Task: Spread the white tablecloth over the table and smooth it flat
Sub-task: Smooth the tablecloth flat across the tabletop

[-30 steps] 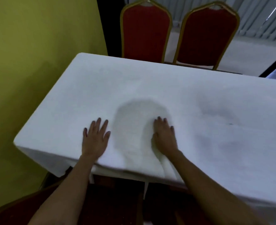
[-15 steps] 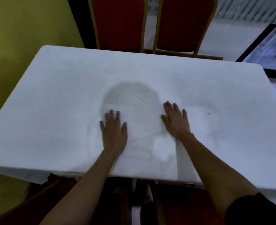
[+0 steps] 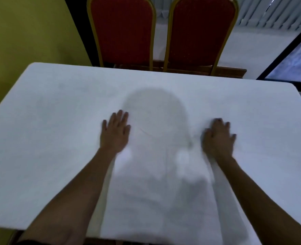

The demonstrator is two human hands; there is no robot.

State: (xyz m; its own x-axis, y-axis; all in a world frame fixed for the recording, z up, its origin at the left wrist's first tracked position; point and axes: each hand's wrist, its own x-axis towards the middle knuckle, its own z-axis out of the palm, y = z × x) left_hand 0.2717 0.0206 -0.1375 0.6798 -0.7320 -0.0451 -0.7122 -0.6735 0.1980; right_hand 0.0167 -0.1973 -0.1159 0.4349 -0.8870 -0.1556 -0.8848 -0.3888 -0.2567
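The white tablecloth [image 3: 57, 121] covers the whole table top and hangs over its edges. My left hand [image 3: 115, 132] lies palm down on the cloth left of centre, fingers apart. My right hand [image 3: 217, 137] lies palm down right of centre, fingers slightly spread. Both hands hold nothing. Between them my head's shadow darkens the cloth, and a faint crease runs just right of my left hand. Both forearms reach in from the near edge.
Two red chairs with gold frames, one [image 3: 121, 32] on the left and one [image 3: 201, 32] on the right, stand behind the table's far edge. A yellow-green wall [image 3: 22, 32] runs along the left. A dark-framed glass panel [image 3: 291, 57] is at the right.
Both hands have slid forward over the cloth and further apart, the right one going right. The view has shifted toward the table's middle.
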